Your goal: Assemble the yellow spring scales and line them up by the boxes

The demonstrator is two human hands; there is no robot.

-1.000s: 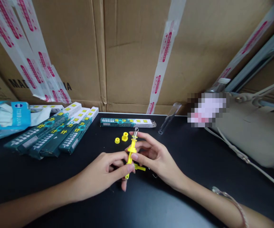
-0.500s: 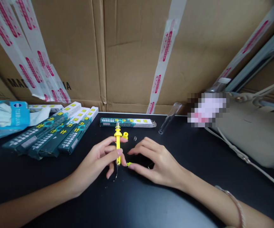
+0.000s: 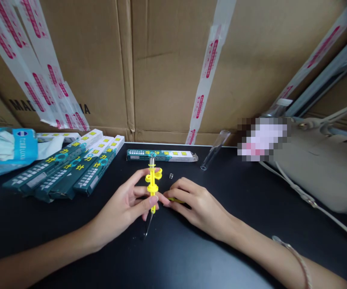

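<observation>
My left hand [image 3: 123,210] pinches a slim yellow tool [image 3: 152,185] upright between thumb and fingers; a metal tip shows at its top and a thin needle points down to the black table [image 3: 191,257]. My right hand [image 3: 199,206] lies just to the right, fingers curled over a small yellow part [image 3: 175,199] on the table. A tiny metal spring [image 3: 171,176] lies just beyond my right fingers. Yellow caps [image 3: 159,173] sit behind the tool.
Several long green-and-white boxes [image 3: 71,166] lie at the left, one more [image 3: 161,155] behind the hands. A clear tube [image 3: 214,150] leans at the back. A blue packet [image 3: 9,150] is far left, a beige bag [image 3: 320,164] right, cardboard boxes [image 3: 167,68] behind.
My right hand let go of the tool, the metal spring now lies on the table, and that hand closed over a small yellow part. My left hand shifted the tool left.
</observation>
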